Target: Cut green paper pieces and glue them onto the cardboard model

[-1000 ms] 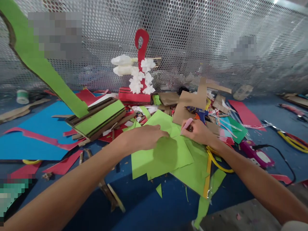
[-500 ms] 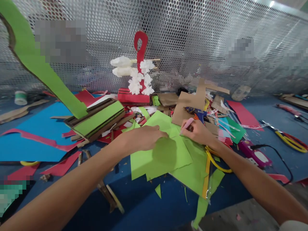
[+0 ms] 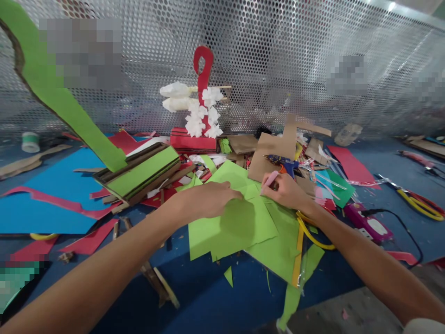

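Observation:
Sheets of light green paper [image 3: 239, 232] lie overlapping in front of me on the blue table. My left hand [image 3: 212, 198] rests on the upper sheet with its fingers stretched out, pressing it down. A pink pen [image 3: 270, 180] is pinched in my right hand [image 3: 287, 191], its tip at the green paper. Just beyond my right hand a blue hot glue gun [image 3: 283, 162] lies on a piece of brown cardboard [image 3: 271, 144]. Yellow-handled scissors [image 3: 314, 236] lie partly hidden under my right forearm.
At left stands a green cut-out [image 3: 79, 123] on a cardboard base [image 3: 141, 174]. A red stand with white paper flowers [image 3: 196, 120] is at the back before a perforated metal panel [image 3: 260, 55]. Pliers [image 3: 417, 197] and a purple power strip [image 3: 368, 222] lie at right.

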{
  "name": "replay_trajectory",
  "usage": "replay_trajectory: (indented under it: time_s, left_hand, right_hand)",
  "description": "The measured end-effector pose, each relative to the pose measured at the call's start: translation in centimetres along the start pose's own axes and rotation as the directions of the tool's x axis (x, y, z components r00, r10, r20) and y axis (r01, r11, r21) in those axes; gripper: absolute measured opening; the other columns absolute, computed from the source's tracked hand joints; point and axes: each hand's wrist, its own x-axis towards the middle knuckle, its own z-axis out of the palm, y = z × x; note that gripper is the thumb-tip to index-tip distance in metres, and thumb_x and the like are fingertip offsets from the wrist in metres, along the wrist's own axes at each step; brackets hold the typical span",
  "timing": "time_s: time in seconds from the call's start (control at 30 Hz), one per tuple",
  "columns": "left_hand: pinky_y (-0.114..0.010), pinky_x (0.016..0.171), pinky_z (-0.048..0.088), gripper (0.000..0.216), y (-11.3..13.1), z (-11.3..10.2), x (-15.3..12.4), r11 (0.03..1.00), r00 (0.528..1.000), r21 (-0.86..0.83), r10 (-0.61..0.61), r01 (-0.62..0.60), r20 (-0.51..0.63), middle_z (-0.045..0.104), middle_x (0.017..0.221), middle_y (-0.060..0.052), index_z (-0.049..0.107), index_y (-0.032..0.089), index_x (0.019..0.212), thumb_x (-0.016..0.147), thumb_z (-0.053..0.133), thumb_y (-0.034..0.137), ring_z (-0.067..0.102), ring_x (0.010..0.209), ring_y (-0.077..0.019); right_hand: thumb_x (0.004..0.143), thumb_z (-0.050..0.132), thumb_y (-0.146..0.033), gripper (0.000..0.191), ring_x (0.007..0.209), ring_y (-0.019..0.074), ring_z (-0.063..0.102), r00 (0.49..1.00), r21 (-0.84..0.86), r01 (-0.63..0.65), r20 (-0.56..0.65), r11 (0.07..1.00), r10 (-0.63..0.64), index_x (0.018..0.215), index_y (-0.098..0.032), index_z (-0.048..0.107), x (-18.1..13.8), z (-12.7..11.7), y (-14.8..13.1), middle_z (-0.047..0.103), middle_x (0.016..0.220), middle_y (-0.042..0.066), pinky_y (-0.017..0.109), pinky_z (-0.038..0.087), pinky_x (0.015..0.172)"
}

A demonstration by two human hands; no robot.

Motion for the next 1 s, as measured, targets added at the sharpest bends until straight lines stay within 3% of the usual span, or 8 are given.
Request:
replay_trajectory:
  time_s: [0.27,0.43,0.63,0.77,1.0]
  left_hand:
    - [-0.03,0.084,0.051,0.054,-0.2,0.3,0.1,0.999,1.0,-0.031,0.024,-0.024,-0.01,0.076,0.113,-0.011,0.063,0.028,0.146,0.098,0.047,0.011,0.073,0.102,-0.0253]
    - [-0.031,0.087,0.051,0.053,-0.1,0.1,0.2,0.999,1.0,-0.032,0.021,-0.021,-0.001,0.076,0.117,-0.011,0.064,0.029,0.145,0.097,0.049,0.012,0.068,0.122,-0.0301]
    - [-0.028,0.076,0.05,0.052,-0.4,0.0,0.2,0.999,0.999,-0.012,0.035,-0.035,0.002,0.076,0.116,-0.011,0.066,0.028,0.143,0.098,0.047,0.013,0.072,0.104,-0.0262]
    - [-0.027,0.078,0.051,0.052,-0.8,-0.3,0.0,0.994,0.994,-0.01,0.106,-0.106,-0.022,0.076,0.118,-0.01,0.071,0.026,0.136,0.091,0.051,0.008,0.072,0.104,-0.0243]
    - [-0.027,0.088,0.051,0.064,-1.6,-1.6,-0.3,0.994,0.998,-0.107,0.0,0.006,0.058,0.065,0.149,-0.009,0.062,0.026,0.148,0.089,0.046,0.007,0.067,0.124,-0.0245]
  right_hand:
    - [0.088,0.062,-0.026,0.013,0.063,0.0142,0.056,1.0,0.019,0.022,0.006,1.0,-0.022,0.076,-0.02,0.064,0.2,0.3,-0.2,0.065,0.07,-0.001,0.029,0.039,0.066]
    - [0.09,0.064,-0.028,0.015,0.067,0.0149,0.061,0.998,0.04,0.06,0.032,0.997,-0.061,0.079,-0.019,0.07,0.3,0.9,-0.6,0.069,0.072,0.0,0.028,0.041,0.069]
    - [0.092,0.063,-0.029,0.017,0.071,0.0157,0.064,0.994,0.075,0.068,0.078,0.995,-0.074,0.085,-0.019,0.075,0.3,0.9,-0.6,0.074,0.078,0.001,0.028,0.042,0.069]
    - [0.092,0.065,-0.031,0.018,0.072,0.0165,0.064,0.996,0.079,0.051,0.073,0.996,-0.057,0.086,-0.018,0.076,0.3,0.6,-0.4,0.076,0.081,0.003,0.028,0.043,0.07]
    - [0.094,0.066,-0.042,0.027,0.056,0.0114,0.05,0.991,0.094,0.002,0.133,0.996,-0.014,0.093,-0.018,0.08,0.4,1.1,-0.7,0.077,0.083,0.003,0.027,0.035,0.053]
